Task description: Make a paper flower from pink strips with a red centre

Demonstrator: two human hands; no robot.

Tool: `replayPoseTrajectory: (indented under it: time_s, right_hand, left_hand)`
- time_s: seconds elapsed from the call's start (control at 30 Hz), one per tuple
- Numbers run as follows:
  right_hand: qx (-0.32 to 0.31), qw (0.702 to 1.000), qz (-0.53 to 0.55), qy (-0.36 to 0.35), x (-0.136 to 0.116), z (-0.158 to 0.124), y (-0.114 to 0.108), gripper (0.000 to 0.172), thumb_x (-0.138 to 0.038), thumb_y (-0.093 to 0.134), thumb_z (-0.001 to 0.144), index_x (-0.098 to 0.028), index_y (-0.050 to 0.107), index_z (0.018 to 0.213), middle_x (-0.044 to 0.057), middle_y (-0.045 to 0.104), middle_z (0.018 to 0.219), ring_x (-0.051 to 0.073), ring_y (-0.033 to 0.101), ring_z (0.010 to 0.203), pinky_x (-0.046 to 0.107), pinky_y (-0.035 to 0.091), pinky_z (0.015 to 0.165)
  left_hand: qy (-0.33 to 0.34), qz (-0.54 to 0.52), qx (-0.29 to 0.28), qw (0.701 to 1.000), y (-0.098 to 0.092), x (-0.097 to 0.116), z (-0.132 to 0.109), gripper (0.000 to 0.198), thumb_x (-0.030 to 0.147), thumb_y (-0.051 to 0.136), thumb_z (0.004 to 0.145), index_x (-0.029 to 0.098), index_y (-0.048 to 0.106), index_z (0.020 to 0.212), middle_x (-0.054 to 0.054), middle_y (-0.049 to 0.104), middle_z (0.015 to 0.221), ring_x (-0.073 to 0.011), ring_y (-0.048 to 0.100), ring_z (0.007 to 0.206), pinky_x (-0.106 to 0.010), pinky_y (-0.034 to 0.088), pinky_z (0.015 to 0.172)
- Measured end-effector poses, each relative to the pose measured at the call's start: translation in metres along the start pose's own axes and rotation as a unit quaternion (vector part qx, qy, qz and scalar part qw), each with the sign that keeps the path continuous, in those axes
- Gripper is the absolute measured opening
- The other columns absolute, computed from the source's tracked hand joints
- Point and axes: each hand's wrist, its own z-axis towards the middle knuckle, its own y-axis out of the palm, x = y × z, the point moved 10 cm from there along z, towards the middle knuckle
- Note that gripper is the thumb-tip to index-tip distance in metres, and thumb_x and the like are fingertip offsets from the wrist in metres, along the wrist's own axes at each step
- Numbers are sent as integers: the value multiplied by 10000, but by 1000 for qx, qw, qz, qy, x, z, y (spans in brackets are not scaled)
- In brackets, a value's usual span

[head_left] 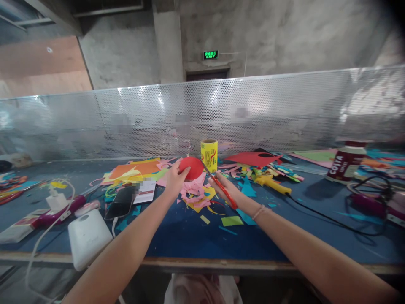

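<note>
My left hand (174,180) pinches a round red paper disc (193,167) by its left side, thumb on top. With my right hand (225,188) I grip red-handled scissors (228,198), whose blades point up and left to the disc's right edge. Whether the blades touch the paper I cannot tell. Just behind stands a yellow tape roll (209,155) with printed sides. Pink paper scraps (193,191) lie beneath the disc, among yellow ones.
A black phone (119,203) and a white power bank (87,236) with a cable lie left. To the right are a yellow glue gun (274,185) with a black cord, red paper (253,158) and a COSTA bottle (346,162). A perforated metal panel (142,122) lines the back.
</note>
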Motion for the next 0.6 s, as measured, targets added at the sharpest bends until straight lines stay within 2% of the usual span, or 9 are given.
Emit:
replayPoseTrajectory:
  time_s: [0.17,0.3,0.4,0.47,0.6]
  right_hand:
    - [1,1000,-14,12,5,2,1,348,-537,501,733,-215,379,680,-39,411,567,115,380,526,266,320,503]
    - [8,1000,0,23,6,2,5,351,-537,478,733,-219,351,657,-41,381,548,111,350,507,269,298,491]
    - [15,999,24,25,1,0,6,339,-525,497,724,-217,364,678,-31,410,578,116,378,531,267,307,501]
    - [21,999,36,23,-3,-1,4,329,-508,511,720,-217,362,685,-28,423,601,116,388,551,265,314,512]
    - [14,1000,21,16,-7,-4,3,316,-487,500,737,-220,340,684,-42,401,594,109,364,554,264,312,528]
  left_hand:
    - [-1,13,1,1000,-3,-2,3,426,376,650,695,144,582,1047,-102,661,923,-223,645,796,-337,552,631]
    - [-16,-37,25,999,-6,0,3,430,411,616,723,149,557,1059,-117,647,986,-218,642,851,-342,546,678]
    - [-13,-58,-14,998,7,7,-2,488,362,662,690,172,510,1113,-119,614,1071,-213,637,874,-337,547,690]
    - [-16,-56,-42,997,17,10,-7,551,317,682,671,193,458,1158,-119,600,1083,-200,655,768,-343,554,629]
    - [-21,-41,-37,998,20,11,-11,531,274,657,685,168,415,1146,-93,627,928,-157,635,572,-332,547,554]
